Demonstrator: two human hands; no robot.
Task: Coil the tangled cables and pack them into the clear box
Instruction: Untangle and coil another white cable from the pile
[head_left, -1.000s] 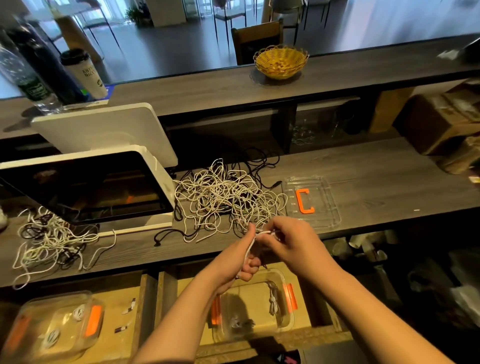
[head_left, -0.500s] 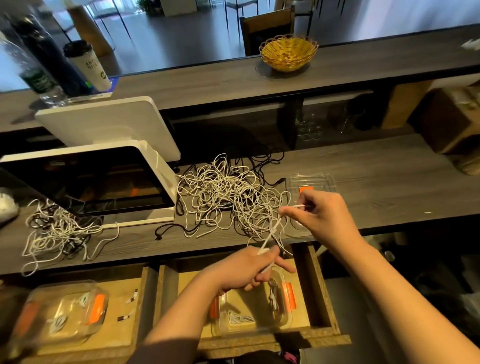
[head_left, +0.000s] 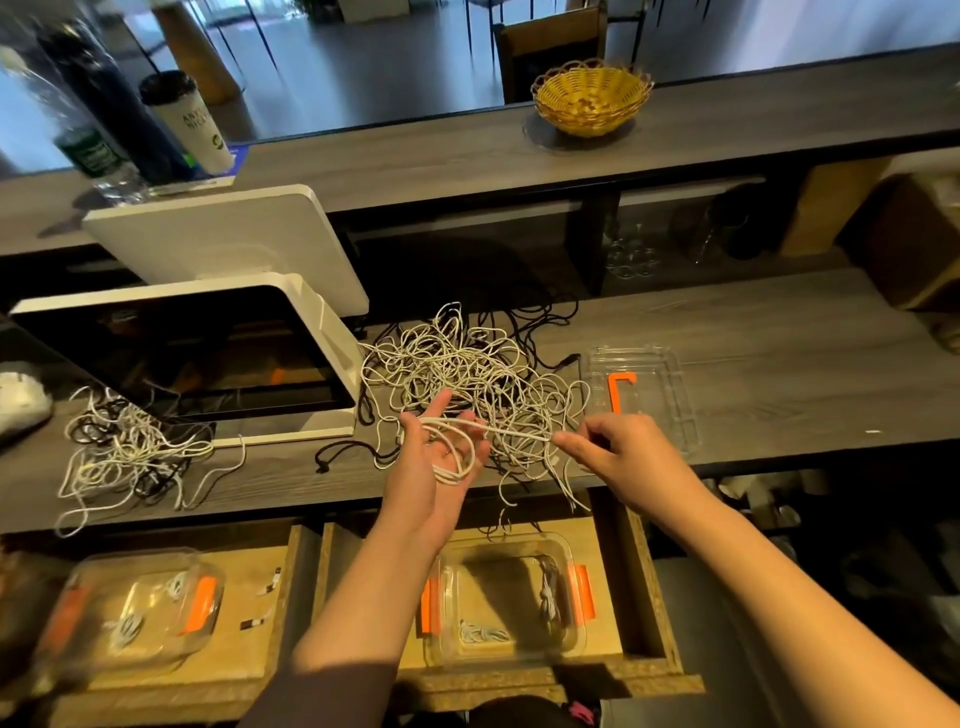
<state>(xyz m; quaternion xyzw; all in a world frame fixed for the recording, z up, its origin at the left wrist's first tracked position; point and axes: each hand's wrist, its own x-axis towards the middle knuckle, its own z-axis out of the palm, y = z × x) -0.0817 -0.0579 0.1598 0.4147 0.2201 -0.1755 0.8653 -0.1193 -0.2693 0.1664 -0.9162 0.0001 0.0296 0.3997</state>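
I loop one white cable (head_left: 498, 431) over my flat left hand (head_left: 441, 457), my right hand (head_left: 618, 452) pinches it, the clear box (head_left: 506, 603) holds few, and the big pile (head_left: 467, 374) mid-worktop waits

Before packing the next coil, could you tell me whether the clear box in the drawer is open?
Open: the clear plastic box with orange clips has no lid; coiled white cables lie inside.
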